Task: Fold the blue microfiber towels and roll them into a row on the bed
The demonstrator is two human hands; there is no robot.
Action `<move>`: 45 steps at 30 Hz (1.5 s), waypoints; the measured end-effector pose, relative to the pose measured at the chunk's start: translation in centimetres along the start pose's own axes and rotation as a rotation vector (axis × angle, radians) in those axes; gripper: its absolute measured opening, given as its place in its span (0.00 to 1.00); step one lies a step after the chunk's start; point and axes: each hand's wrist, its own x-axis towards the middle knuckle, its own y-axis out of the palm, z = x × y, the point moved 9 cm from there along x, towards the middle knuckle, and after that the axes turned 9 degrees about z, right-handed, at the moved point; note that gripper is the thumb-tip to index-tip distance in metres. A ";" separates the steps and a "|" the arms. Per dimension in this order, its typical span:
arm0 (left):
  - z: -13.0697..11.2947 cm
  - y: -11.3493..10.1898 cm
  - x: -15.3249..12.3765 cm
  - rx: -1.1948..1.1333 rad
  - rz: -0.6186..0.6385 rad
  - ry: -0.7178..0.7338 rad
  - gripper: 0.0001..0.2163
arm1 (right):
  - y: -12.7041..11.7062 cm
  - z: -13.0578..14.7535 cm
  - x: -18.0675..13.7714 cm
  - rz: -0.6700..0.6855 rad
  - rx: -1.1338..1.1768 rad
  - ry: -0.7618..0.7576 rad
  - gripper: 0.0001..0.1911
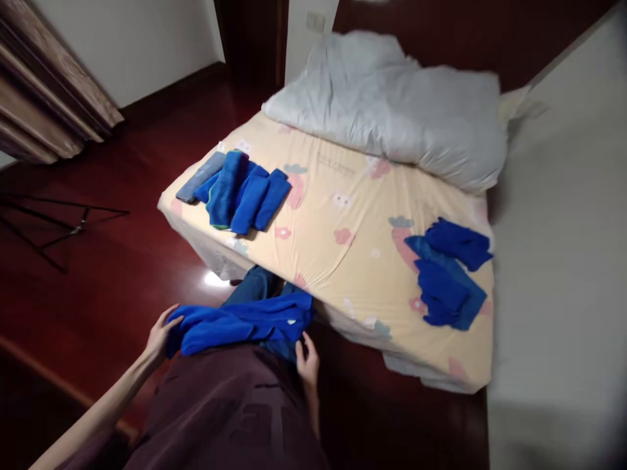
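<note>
Head view; blue cloth [240, 324]; shirt lettering [277, 421]

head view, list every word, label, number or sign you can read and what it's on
Shirt: large dark letters, perhaps "E" and "T"; the whole word is unreadable.
Bed sheet: small printing, too blurred to read.
Blue cloth: white patch, too small to show any text.
No number or brand is readable.

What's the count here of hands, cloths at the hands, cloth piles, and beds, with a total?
Left hand and right hand: 2
Blue cloth at the hands: 1
Left pile and right pile: 2
Bed: 1
Total: 6
</note>
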 end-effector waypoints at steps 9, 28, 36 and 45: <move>-3.7 -1.3 2.9 -0.436 0.240 0.040 0.32 | -7.3 7.6 2.9 0.233 -0.217 -0.302 0.19; 2.3 -15.4 2.3 -0.480 -0.221 -0.007 0.08 | 3.2 15.6 3.2 0.303 0.025 -0.337 0.11; -6.0 -3.0 -2.6 0.465 0.023 0.489 0.12 | 0.4 19.7 0.4 0.147 0.070 -0.275 0.14; -9.8 14.7 -13.9 0.776 0.753 0.958 0.08 | -0.9 22.5 -1.6 -0.118 -0.022 -0.234 0.27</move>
